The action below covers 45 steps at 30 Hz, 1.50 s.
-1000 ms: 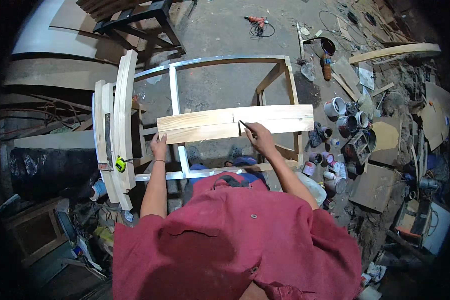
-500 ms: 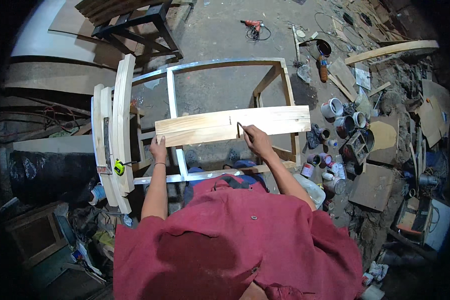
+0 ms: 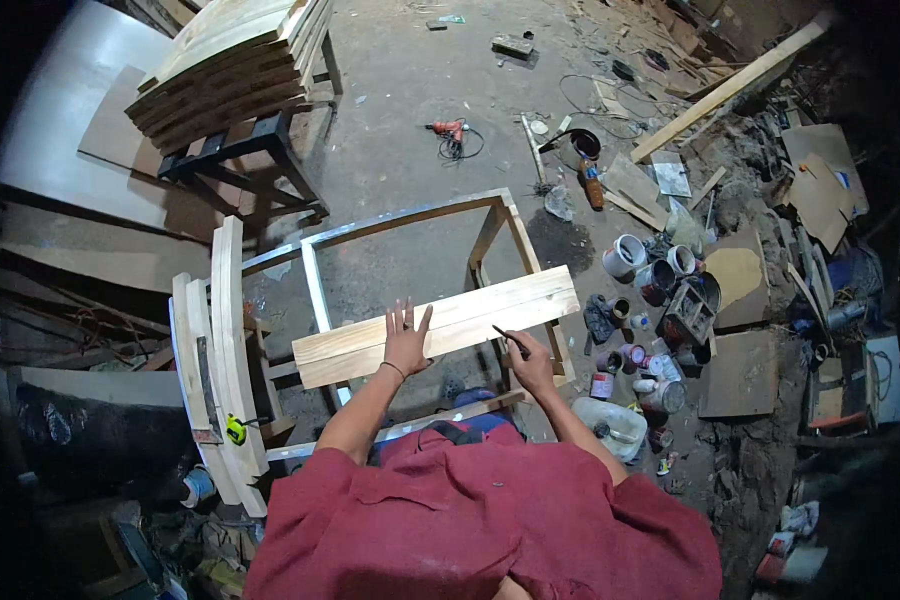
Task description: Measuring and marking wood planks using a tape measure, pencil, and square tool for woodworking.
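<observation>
Two pale wooden planks (image 3: 470,309) lie edge to edge, slanting up to the right across a wooden frame (image 3: 315,282). My left hand (image 3: 406,346) lies flat on them left of their middle, its fingers spread over the wood. A dark pencil (image 3: 508,338) is pinched in my right hand (image 3: 532,364), by the near edge of the planks; its tip is over the wood. Left of the frame rest several long wooden strips (image 3: 228,350). A yellow-green tape measure (image 3: 236,429) and a metal square (image 3: 204,385) lie on them.
A stack of boards (image 3: 232,70) sits on a dark trestle (image 3: 232,160) at the far left. Beyond the frame a red corded power drill (image 3: 452,130) lies on the floor. Paint cans (image 3: 625,257), a plastic jug (image 3: 610,428) and scraps crowd the right side.
My left hand has moved from the planks' left end onto their top face. The planks now slant more. My right hand still holds the pencil, and the whole view has shifted.
</observation>
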Each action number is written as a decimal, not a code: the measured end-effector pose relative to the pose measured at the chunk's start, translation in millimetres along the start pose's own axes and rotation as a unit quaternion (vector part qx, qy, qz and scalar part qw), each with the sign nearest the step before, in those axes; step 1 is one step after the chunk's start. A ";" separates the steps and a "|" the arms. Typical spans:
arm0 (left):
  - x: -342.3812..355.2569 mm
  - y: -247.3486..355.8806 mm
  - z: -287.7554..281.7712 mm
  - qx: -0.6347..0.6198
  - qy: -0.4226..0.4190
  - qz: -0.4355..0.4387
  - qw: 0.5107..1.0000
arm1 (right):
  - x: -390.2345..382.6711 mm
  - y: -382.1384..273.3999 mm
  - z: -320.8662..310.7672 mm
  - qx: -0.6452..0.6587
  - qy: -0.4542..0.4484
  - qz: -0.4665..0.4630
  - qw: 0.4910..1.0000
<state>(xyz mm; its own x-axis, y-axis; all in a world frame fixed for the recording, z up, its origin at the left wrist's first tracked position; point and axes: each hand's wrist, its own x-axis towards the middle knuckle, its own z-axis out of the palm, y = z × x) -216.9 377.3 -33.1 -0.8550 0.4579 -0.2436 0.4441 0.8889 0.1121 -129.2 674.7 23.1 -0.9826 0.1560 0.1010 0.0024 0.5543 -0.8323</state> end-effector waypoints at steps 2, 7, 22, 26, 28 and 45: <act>11.0 -2.1 5.5 0.035 0.002 0.011 0.999 | -5.3 8.6 -9.4 0.004 0.020 0.020 1.000; 10.5 -18.7 -11.7 -0.014 -0.049 0.098 0.994 | -26.8 25.1 -29.3 0.040 0.037 0.118 0.992; 48.6 -71.9 -34.7 -0.387 -0.108 0.059 0.914 | 17.0 -9.4 29.9 -0.219 -0.072 -0.181 0.956; 43.2 -55.2 -35.3 -0.289 0.015 0.017 0.957 | 56.7 18.7 59.2 -0.211 -0.106 -0.139 0.962; 41.6 -50.4 -16.7 -0.161 0.022 0.013 0.987 | 60.6 28.9 68.5 -0.186 -0.114 -0.140 0.966; -53.5 -50.9 12.7 -0.135 0.069 -0.050 0.987 | -71.7 -14.6 62.8 -0.017 -0.030 0.072 0.997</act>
<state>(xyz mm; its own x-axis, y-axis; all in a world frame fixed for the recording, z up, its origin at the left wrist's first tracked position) -190.4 307.3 -38.1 -0.9274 0.3485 -0.1357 0.2837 0.8920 0.3518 -70.4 604.1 -6.3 -0.9810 0.1872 -0.0517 0.1494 0.5574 -0.8167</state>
